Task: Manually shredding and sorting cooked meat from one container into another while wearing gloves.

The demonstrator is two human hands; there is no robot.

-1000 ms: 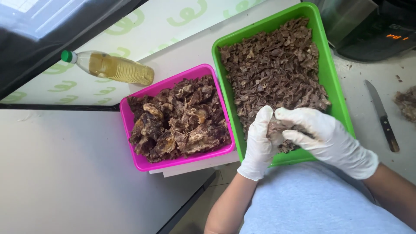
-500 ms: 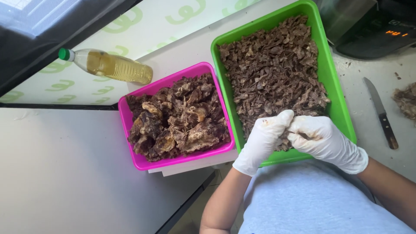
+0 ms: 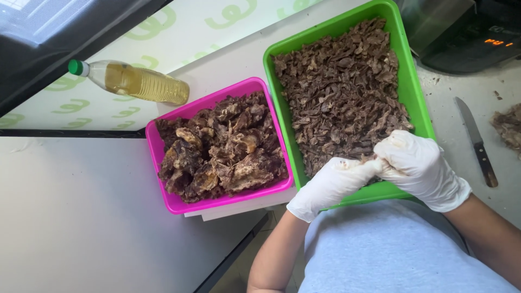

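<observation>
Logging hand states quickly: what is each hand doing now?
Left hand: closed, pinching a brown shred.
Right hand: closed on the same shred, over the green tray.

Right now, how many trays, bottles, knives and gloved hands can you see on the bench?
Trays: 2, the green tray and the pink tray
Bottles: 1, the oil bottle
Knives: 1, the knife
Gloved hands: 2, left hand, right hand
Total: 6

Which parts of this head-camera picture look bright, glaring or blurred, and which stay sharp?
Head view: even daylight, soft shadows; the white gloves on the left hand and right hand are bright, nearly washed out; glare whitens the window at top left; shredded brown pieces in the green tray and chunks in the pink tray stay sharp; bottle and knife are clear.
</observation>
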